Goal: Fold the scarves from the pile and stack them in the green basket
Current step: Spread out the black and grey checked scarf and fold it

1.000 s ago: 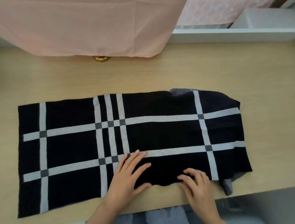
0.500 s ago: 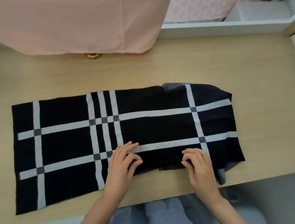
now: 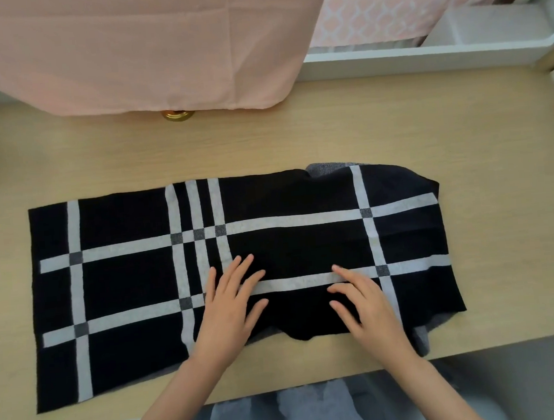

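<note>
Low in the frame, just right of centre, we find both hands lying on the black knitted scarf with pale grey stripes (image 3: pixel 136 287). The left hand (image 3: pixel 225 308) rests palm down, fingers straight and spread. The right hand (image 3: pixel 369 308) lies near it to the right, fingers spread and only slightly bent, their tips on the nearer long stripe. Neither hand curls round the cloth; both lie flat on the near half of the scarf. The scarf stretches from left to right across the middle of the frame, on the light wooden table (image 3: pixel 296 135).

At the bottom edge we see a blue-grey garment (image 3: pixel 301 413) between the forearms, below the table's near edge. Beyond the scarf the tabletop runs up to a small round gold-coloured object (image 3: pixel 178 115), half hidden under the hem of a large peach-pink cloth (image 3: pixel 124 49) that fills the upper left. In the upper right lie a white ledge (image 3: pixel 422 57) and, past it, pink patterned bedding (image 3: pixel 385 5).

The scarf's near edge sags in a wavy lip between the hands. A grey underside (image 3: pixel 422 341) shows at the lower right corner and again at the far edge, right of centre. The left part lies smooth and square; the right end is rumpled. Two long stripes run lengthwise, crossed by one stripe at the left, three in the middle and one at the right, with darker grey squares at the crossings.
</note>
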Motion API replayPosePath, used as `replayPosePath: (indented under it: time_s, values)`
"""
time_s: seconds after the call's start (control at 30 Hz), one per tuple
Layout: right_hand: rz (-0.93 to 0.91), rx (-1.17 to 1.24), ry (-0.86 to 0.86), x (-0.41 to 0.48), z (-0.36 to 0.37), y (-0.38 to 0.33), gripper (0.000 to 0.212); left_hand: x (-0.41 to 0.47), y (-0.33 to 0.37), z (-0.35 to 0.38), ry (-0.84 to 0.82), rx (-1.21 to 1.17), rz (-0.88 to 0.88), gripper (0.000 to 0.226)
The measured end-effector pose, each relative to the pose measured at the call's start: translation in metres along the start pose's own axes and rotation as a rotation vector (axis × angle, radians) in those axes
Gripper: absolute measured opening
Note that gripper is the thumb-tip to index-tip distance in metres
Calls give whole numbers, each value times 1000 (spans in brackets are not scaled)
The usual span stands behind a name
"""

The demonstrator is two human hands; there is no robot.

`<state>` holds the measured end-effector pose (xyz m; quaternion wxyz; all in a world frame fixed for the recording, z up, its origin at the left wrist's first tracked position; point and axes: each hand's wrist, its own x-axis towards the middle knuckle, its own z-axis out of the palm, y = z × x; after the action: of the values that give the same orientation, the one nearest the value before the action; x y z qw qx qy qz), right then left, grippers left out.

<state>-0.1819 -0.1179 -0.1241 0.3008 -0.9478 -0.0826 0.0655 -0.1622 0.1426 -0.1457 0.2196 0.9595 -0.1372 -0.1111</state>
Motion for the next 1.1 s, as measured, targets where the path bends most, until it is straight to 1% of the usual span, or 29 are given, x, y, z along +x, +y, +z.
replayPosePath:
  time_s: [0.1,0.2,0.27,0.37,0.43,0.5,0.57,0.63,0.7,0.77,0.83,0.9,1.03,1.1]
  values:
    - [-23,-55,86,-22,0,-2,19,-6,7,-4,41,-81,42,52]
    - [0,-103,66,-53,15,-4,23,-21,11,-2,57,-95,205,43]
    - [30,-130,54,-58,26,-5,28,-29,12,7,37,-72,239,40]
    - [86,-130,85,-47,34,-7,24,-26,10,15,87,-128,182,30]
    - [76,-130,97,-41,32,-8,19,-17,10,13,136,-138,147,24]
    - [95,-62,140,-34,24,-14,16,-9,12,7,152,-169,84,25]
    - [155,34,235,-22,14,-19,13,-4,13,4,161,-223,-5,29]
    - [168,32,306,-11,10,-21,11,0,15,1,164,-257,-75,32]
    - [100,-49,294,-8,13,-19,14,2,19,0,157,-269,-133,33]
    - [16,-115,227,-16,19,-15,19,5,24,0,153,-274,-203,22]
    - [-21,-178,168,-30,25,-10,21,8,30,-1,164,-284,-267,12]
    - [-3,-226,149,-43,29,-5,24,9,32,0,147,-287,-292,11]
    - [51,-244,220,-43,36,-5,25,9,31,2,123,-269,-288,10]
    - [58,-244,251,-35,34,-5,30,8,30,1,116,-259,-274,10]
